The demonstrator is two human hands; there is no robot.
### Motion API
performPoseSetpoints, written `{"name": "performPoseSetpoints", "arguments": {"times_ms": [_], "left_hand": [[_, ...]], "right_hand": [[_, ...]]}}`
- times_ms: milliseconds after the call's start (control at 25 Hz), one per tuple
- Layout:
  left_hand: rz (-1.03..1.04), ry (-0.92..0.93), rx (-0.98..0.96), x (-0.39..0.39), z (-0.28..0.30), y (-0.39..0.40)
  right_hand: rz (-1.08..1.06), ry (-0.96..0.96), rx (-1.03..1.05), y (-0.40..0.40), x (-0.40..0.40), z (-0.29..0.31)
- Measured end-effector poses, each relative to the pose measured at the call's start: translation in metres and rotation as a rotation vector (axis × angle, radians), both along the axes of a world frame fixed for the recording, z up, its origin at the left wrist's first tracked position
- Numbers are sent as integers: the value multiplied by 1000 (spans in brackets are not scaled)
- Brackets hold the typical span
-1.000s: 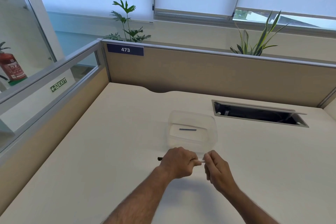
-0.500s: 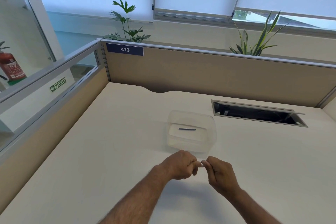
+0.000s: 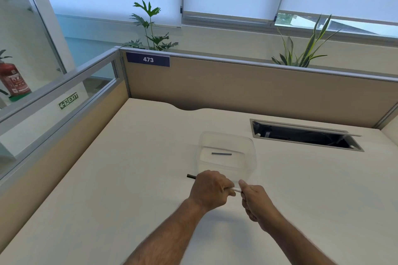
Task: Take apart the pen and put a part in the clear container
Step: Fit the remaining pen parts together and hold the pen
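Note:
My left hand (image 3: 210, 188) is closed around a pen, whose dark end (image 3: 191, 176) sticks out to the left of my fist. A white stretch of the pen (image 3: 236, 189) shows between my two hands. My right hand (image 3: 255, 201) pinches that white end between thumb and fingers. Both hands hover just above the desk, in front of the clear container (image 3: 251, 158). A thin dark blue rod (image 3: 221, 153) lies flat inside the container.
The cream desk (image 3: 129, 178) is bounded by beige partitions at the back and left. An open cable slot (image 3: 305, 135) is cut into the desk at the back right. Plants stand behind the partition.
My hands have drawn slightly apart, exposing a white section of the pen between them. The dark end sticks out left of my fist again, after being hidden half a second ago.

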State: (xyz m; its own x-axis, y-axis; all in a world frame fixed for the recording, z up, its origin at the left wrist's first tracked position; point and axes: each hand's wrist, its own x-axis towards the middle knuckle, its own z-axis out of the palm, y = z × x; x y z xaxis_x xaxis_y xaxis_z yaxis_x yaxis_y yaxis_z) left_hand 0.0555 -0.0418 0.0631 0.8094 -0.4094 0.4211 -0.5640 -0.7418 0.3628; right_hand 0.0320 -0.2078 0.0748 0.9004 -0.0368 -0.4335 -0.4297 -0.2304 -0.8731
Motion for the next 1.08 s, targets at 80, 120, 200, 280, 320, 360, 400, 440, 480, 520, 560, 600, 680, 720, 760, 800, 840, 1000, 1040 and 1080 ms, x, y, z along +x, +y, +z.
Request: {"name": "performPoseSetpoints", "arguments": {"times_ms": [80,120,200,280,320,360,400,440,480,520,560,600,680,720,760,800,840,1000,1040,1080], "left_hand": [[3,-2,1,0,0,1],[1,8,3,-1,0,1],[1,32,3,-3,-1,1],[28,88,-50,-4,-1,0],[53,135,-100,-5,0,0],[81,185,-149,-5,1,-1],[103,226,-197,-6,1,-1],[117,261,-249,-6,2,-3],[121,298,-310,-7,2,-4],[118,332,-372,-8,3,-6],[113,357,-425,-9,3,-8],[108,365,-462,-10,3,-11],[106,353,-502,-12,2,-16],[113,342,-504,-12,1,-17],[118,334,-494,-12,0,-18],[112,334,-480,-12,-1,-18],[100,342,-461,-13,-2,-17],[155,360,-327,-17,-14,-6],[189,325,-279,-20,-20,-2],[216,285,-210,-22,-27,2]], "right_hand": [[21,-3,-12,-1,1,1],[29,-2,-18,-2,0,1],[36,-11,-17,-3,-1,1],[30,-63,-9,-2,-2,1],[15,-96,9,-2,-3,1],[-12,-126,46,-2,-3,0],[-38,-159,102,-2,-4,0],[-50,-196,152,-1,-5,0],[-38,-230,175,-1,-6,1],[-3,-261,172,0,-7,1],[36,-290,162,2,-8,1],[59,-311,153,4,-8,1],[38,-331,146,7,-8,2],[21,-338,143,7,-7,2],[14,-351,132,7,-6,2],[14,-376,109,7,-6,3],[7,-406,81,6,-6,3],[-99,-507,-16,-4,-2,4],[-101,-523,-12,-7,0,5],[-104,-532,12,-9,2,5]]}}
